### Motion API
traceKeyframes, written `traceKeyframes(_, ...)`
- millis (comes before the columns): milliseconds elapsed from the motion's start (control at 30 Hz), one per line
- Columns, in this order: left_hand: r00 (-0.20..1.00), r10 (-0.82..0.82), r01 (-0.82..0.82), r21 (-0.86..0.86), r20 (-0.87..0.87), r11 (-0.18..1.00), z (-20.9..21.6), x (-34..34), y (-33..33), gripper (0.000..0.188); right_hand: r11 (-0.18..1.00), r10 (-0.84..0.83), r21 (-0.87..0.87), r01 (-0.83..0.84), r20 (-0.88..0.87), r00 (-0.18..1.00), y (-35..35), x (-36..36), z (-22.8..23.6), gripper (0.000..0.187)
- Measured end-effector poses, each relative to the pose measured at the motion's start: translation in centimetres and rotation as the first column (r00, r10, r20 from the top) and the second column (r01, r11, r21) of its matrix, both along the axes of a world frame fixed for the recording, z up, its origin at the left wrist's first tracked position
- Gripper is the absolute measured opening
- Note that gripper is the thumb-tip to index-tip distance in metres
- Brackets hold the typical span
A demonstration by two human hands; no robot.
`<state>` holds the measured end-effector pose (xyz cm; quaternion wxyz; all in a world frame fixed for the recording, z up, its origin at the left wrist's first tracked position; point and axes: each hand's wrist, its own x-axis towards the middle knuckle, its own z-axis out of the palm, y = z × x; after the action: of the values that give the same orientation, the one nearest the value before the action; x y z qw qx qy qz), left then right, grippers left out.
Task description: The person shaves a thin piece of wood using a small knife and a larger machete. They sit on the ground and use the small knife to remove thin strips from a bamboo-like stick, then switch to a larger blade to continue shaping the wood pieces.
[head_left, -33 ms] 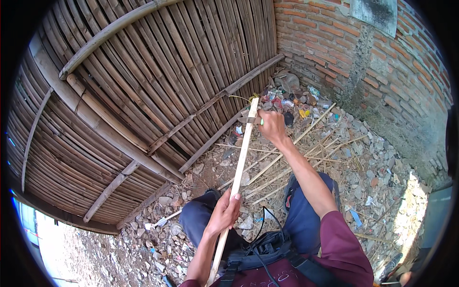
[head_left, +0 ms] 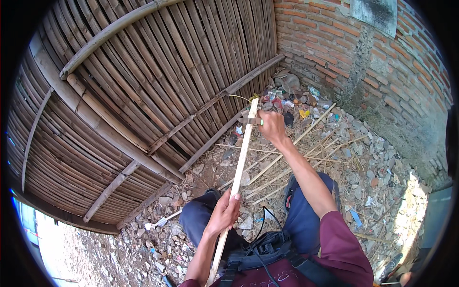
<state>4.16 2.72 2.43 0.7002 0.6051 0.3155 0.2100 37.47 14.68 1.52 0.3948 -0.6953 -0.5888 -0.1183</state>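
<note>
Pale-yellow strip (head_left: 241, 160), maroon shirt (head_left: 342, 248), navy trousers (head_left: 311, 215)

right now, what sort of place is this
Likely an outdoor yard corner: a slatted bamboo-like wall stands beside a brick wall, and litter lies on stony ground.

The view's lower edge crops the pale strip (head_left: 243, 160) — the right hand (head_left: 273, 128) mostly hides the knife handle (head_left: 261, 122).

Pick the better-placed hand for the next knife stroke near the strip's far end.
Right, probably: the right hand holds the knife across the pale strip near its far end. The left hand grips the strip lower down, better placed to steady it.
</note>
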Motion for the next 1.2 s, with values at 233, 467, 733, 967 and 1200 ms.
traceKeyframes(233, 1.000, -0.021, 0.022, -0.141, 0.006, 0.990, 0.5, -4.0, -2.5, 0.025, 0.924, -0.357, 0.077, 0.375, -0.184, 0.916, -1.4, 8.6, -0.5, 0.021)
traceKeyframes(467, 0.997, 0.014, 0.005, -0.266, 0.070, 0.964, 1.1, -2.9, -1.4, 0.027, 0.990, 0.119, 0.090, -0.109, -0.105, 0.987, -2.0, -0.1, 0.6, 0.014)
traceKeyframes(733, 0.993, -0.017, 0.053, -0.326, 0.115, 0.944, 0.8, -2.8, -1.9, 0.028, 0.965, 0.261, 0.018, -0.261, 0.002, 0.965, -2.3, -1.6, 0.9, 0.021)
traceKeyframes(967, 0.997, -0.030, 0.048, -0.286, 0.070, 0.957, 0.9, -3.6, -3.2, 0.030, 0.981, 0.185, 0.069, -0.182, -0.045, 0.982, -0.8, 0.8, 0.6, 0.016)
traceKeyframes(1200, 0.987, -0.154, 0.150, -0.067, -0.055, 0.986, 1.7, -4.1, -4.2, 0.025, 0.974, -0.225, -0.047, 0.222, -0.316, 0.922, -0.4, 9.4, -2.0, 0.032)
